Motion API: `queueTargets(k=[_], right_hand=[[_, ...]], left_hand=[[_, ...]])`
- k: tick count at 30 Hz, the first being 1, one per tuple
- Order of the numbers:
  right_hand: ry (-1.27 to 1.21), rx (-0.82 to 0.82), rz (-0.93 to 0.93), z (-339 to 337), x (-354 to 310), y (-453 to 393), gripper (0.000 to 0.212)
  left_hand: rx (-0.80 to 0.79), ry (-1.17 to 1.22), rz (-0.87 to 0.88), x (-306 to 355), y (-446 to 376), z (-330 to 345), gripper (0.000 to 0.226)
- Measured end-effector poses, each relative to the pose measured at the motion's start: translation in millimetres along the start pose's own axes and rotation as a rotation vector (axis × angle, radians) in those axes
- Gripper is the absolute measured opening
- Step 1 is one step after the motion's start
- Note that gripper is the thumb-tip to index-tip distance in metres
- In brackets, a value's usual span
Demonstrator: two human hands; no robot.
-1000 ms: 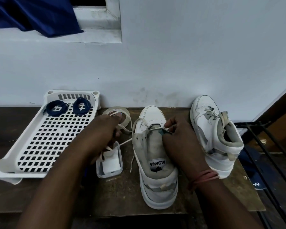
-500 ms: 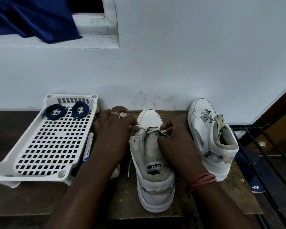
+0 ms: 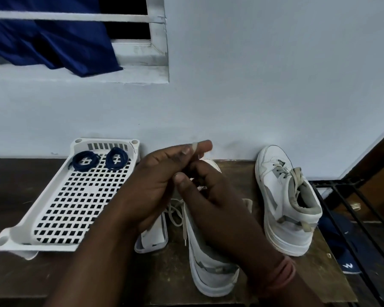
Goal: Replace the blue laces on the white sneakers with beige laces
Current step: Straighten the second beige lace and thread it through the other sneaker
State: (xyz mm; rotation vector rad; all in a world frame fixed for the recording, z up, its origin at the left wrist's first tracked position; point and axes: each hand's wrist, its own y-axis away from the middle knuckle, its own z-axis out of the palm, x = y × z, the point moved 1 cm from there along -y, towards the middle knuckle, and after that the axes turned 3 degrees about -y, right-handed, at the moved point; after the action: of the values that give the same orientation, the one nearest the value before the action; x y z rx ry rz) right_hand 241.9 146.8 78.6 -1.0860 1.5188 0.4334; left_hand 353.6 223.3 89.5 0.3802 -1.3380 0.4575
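Note:
Two white sneakers stand on a dark wooden table. The near sneaker [image 3: 211, 269] lies under my hands, a loose beige lace [image 3: 183, 218] trailing down its left side. My left hand [image 3: 162, 182] and right hand [image 3: 208, 196] meet above its toe, fingers curled and pinching the beige lace between them. The far right sneaker [image 3: 286, 200] carries beige laces tied at its top. Two coiled blue laces [image 3: 85, 161] [image 3: 116, 158] rest in the back of a white perforated tray [image 3: 53, 218].
A small clear plastic box [image 3: 152, 240] lies left of the near sneaker. A blue cloth [image 3: 53, 45] hangs from the window sill above. A black metal rack [image 3: 364, 218] and a blue sandal [image 3: 346, 258] sit beyond the table's right edge.
Both hands have lifted from the sneaker's tongue area and come together higher, pulling the beige lace up. The camera has tilted upward.

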Motion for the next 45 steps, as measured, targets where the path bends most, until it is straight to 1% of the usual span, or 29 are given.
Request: queueTargets(k=[2, 3, 4, 6, 7, 8, 10, 12, 13, 14, 15, 16, 18, 20, 21, 23, 27, 30, 33, 35, 36, 37, 38, 39, 41, 42, 43, 44, 45], right_hand=[[-0.082, -0.027, 0.058, -1.5, 2.2, -2.1, 0.018], [-0.18, -0.03, 0.113, -5.4, 3.7, -4.6, 0.023], [-0.336, -0.034, 0.169, -10.1, 3.9, -8.2, 0.024], [-0.66, -0.033, 0.239, -19.7, 3.4, -14.6, 0.023], [-0.714, -0.027, 0.239, -22.2, 3.3, -15.6, 0.021], [-0.636, -0.015, 0.232, -23.3, 4.8, -14.7, 0.02], [-0.284, 0.002, 0.232, -20.5, 7.2, -9.1, 0.01], [-0.116, -0.048, 0.219, -12.5, 6.9, -4.4, 0.015], [-0.069, -0.05, 0.193, -8.9, 7.7, -3.0, 0.015], [-0.012, -0.042, 0.166, -6.9, 8.4, -2.9, 0.008], [0.025, -0.039, 0.146, -6.1, 7.1, -3.4, 0.004], [0.035, -0.045, 0.139, -7.0, 8.0, -3.3, 0.013], [-0.087, -0.004, 0.154, -13.3, 6.7, -5.5, 0.021], [-0.2, 0.08, 0.155, -25.9, 4.0, -8.1, 0.023], [-0.226, 0.114, 0.16, -32.8, 3.3, -9.1, 0.024], [-0.213, 0.158, 0.174, -46.4, 5.3, -10.8, 0.023], [-0.35, 0.293, 0.183, -65.7, 14.9, -12.1, 0.018], [-0.482, 0.382, 0.13, -73.5, 15.9, -14.2, 0.021], [-0.594, 0.428, 0.034, -77.1, 14.5, -14.8, 0.022], [-0.631, 0.424, 0.0, -74.4, 14.7, -14.5, 0.017], [-0.594, 0.417, -0.002, -71.2, 14.3, -14.3, 0.017], [-0.517, 0.415, -0.001, -67.6, 13.7, -13.8, 0.018], [-0.428, 0.41, -0.004, -63.2, 13.2, -13.2, 0.017], [-0.343, 0.395, -0.01, -59.0, 12.9, -12.0, 0.017], [-0.208, 0.338, -0.021, -51.6, 12.5, -9.6, 0.016], [-0.159, 0.301, -0.028, -49.3, 12.4, -9.1, 0.017], [-0.125, 0.257, -0.038, -47.8, 12.9, -9.0, 0.018], [-0.1, 0.205, -0.052, -46.8, 12.7, -9.7, 0.018], [-0.078, 0.161, -0.065, -45.2, 13.2, -10.0, 0.019]], left_hand=[[0.034, 0.115, -0.004, -6.3, -4.8, -8.1, 0.044], [0.061, 0.197, -0.013, -8.2, -7.4, -14.0, 0.048], [0.094, 0.274, -0.019, -9.7, -10.5, -20.3, 0.052], [0.162, 0.335, -0.023, -11.9, -13.8, -29.8, 0.055], [0.173, 0.324, -0.021, -13.2, -13.7, -31.3, 0.055], [0.16, 0.311, -0.018, -14.9, -13.7, -30.5, 0.053], [0.056, 0.334, -0.036, -17.8, -11.7, -22.8, 0.057], [-0.061, 0.343, -0.063, -18.3, -8.4, -10.1, 0.064], [-0.068, 0.325, -0.081, -19.5, -8.2, -6.5, 0.064], [-0.054, 0.309, -0.076, -19.3, -9.0, -2.7, 0.062], [-0.015, 0.308, -0.06, -20.0, -10.8, -2.3, 0.058], [0.039, 0.337, -0.047, -21.9, -14.0, -5.7, 0.055], [0.158, 0.447, -0.029, -27.0, -20.1, -20.0, 0.051], [0.267, 0.534, -0.038, -34.6, -25.0, -37.4, 0.04], [0.296, 0.557, -0.07, -38.1, -27.0, -43.7, 0.037], [0.355, 0.566, -0.125, -43.0, -29.0, -51.2, 0.039], [0.452, 0.585, -0.184, -46.2, -30.5, -49.3, 0.042], [0.504, 0.637, -0.2, -46.2, -31.2, -47.3, 0.041], [0.532, 0.592, -0.195, -45.0, -32.0, -42.9, 0.04], [0.548, 0.504, -0.208, -42.9, -29.2, -36.5, 0.038], [0.546, 0.396, -0.247, -39.9, -26.1, -31.4, 0.037], [0.528, 0.206, -0.295, -35.8, -22.6, -26.0, 0.039], [0.489, -0.057, -0.328, -31.1, -18.9, -20.9, 0.041], [0.463, -0.357, -0.313, -26.0, -15.5, -16.5, 0.042], [0.485, -0.928, -0.182, -15.1, -6.0, -7.3, 0.047], [0.529, -1.134, -0.088, -9.1, -2.6, -3.0, 0.048], [0.57, -1.209, 0.042, -5.6, -1.1, -0.8, 0.044], [0.547, -1.163, 0.189, -1.6, 0.0, 3.2, 0.034], [0.454, -1.086, 0.306, -3.8, -1.4, 4.1, 0.026]])
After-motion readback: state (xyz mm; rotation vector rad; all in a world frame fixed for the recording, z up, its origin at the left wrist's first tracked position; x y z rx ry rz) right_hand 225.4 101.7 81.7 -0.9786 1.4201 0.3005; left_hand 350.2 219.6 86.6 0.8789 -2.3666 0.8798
